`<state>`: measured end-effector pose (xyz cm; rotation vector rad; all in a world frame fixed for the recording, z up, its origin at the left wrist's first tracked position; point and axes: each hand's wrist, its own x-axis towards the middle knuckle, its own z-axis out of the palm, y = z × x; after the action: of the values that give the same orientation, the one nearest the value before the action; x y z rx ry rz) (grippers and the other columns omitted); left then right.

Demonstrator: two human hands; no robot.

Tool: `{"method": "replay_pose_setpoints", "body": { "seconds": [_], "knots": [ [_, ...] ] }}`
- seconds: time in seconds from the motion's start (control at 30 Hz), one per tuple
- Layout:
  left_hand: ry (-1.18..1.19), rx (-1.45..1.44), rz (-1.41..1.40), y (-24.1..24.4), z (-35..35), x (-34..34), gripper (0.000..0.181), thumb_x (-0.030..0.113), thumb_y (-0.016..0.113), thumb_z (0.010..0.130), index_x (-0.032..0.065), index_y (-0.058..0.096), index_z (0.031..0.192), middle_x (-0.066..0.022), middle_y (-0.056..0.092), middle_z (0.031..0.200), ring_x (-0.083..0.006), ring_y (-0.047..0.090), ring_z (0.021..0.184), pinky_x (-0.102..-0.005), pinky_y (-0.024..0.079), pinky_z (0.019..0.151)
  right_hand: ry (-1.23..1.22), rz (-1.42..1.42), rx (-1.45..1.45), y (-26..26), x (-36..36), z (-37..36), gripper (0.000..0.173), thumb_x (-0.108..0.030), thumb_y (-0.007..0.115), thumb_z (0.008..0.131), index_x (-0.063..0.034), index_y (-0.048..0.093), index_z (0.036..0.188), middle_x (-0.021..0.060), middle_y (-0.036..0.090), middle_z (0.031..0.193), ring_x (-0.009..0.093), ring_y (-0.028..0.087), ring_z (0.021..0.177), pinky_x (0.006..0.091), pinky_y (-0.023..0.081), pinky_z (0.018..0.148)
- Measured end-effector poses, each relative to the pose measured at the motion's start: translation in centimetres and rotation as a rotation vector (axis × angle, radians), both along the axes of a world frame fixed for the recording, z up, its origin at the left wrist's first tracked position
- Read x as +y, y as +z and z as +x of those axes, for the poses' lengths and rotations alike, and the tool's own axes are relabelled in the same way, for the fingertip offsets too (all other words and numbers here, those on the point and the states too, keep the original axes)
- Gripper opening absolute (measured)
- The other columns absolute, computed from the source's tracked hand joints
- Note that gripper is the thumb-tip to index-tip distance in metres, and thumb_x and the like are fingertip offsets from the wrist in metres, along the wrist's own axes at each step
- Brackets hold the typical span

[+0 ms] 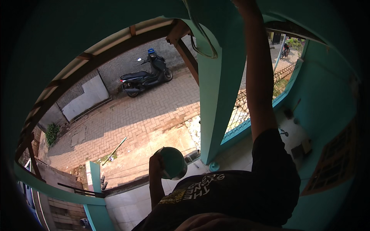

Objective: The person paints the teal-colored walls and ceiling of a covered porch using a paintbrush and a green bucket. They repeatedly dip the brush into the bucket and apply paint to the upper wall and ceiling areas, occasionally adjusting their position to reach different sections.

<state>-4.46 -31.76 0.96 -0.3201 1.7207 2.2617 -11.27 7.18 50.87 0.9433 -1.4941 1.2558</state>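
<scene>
My left hand (157, 162) is closed on the rim of a round bucket (174, 163) with green paint inside, held out at chest height. My right arm reaches straight up along a green pillar; the right hand (239, 2) is cut off by the top edge of the view, dark, and what it holds or touches cannot be made out. Above me is a dark green painted surface, and the green pillar (210, 109) stands ahead, with cables (206, 43) hanging against its upper part.
On the tiled floor (124, 203), a small turquoise container (214, 166) stands at the pillar's foot. A wire mesh fence (240, 112) runs right of it. More items (300, 148) lie by the right wall. Beyond the porch edge, a motor scooter (147, 76) is parked on the paved lane.
</scene>
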Motion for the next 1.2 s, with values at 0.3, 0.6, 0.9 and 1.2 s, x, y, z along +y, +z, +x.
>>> {"method": "replay_pose_setpoints", "body": {
  "seconds": [0.3,0.6,0.9,1.2],
  "knots": [
    [-0.030,0.080,-0.073,0.2,0.3,0.4,0.026,0.022,0.048,0.089,0.0165,0.047,0.064,0.0047,0.034,0.051,-0.0086,0.030,0.039,-0.0258,0.024,0.035,0.030,-0.351,0.104,-5.0,-1.2,-4.2,0.006,-0.002,0.066,0.085,-0.0021,0.061,0.087,0.0046,0.064,0.080,0.014,0.064,0.069,0.0307,0.059,0.063],
    [-0.139,0.338,-0.280,-5.3,-3.4,-0.5,0.026,0.022,0.047,0.091,0.0166,0.050,0.066,0.0052,0.036,0.052,-0.0084,0.031,0.039,-0.0257,0.025,0.036,-0.791,-0.095,0.393,-4.6,-5.7,2.4,0.004,-0.002,0.061,0.085,0.0011,0.059,0.085,0.0050,0.062,0.070,0.016,0.060,0.064,0.0282,0.047,0.060],
    [-0.185,0.213,-0.208,-3.0,-2.6,0.8,0.024,0.020,0.048,0.088,0.0160,0.049,0.065,0.0047,0.035,0.051,-0.0088,0.031,0.038,-0.0254,0.024,0.035,-0.051,-0.422,-0.026,-5.6,2.0,-3.1,0.007,-0.003,0.065,0.085,-0.0017,0.060,0.089,0.0062,0.063,0.080,0.014,0.063,0.065,0.0321,0.061,0.061],
    [-0.184,0.219,-0.241,-2.9,-2.4,0.6,0.026,0.021,0.049,0.088,0.0161,0.047,0.063,0.0046,0.035,0.050,-0.0087,0.032,0.038,-0.0251,0.026,0.036,-0.118,-0.496,0.209,-5.7,-0.5,-1.0,0.007,-0.003,0.064,0.087,0.0005,0.061,0.092,0.0031,0.062,0.076,0.011,0.061,0.066,0.0266,0.055,0.061]
  ]
}}
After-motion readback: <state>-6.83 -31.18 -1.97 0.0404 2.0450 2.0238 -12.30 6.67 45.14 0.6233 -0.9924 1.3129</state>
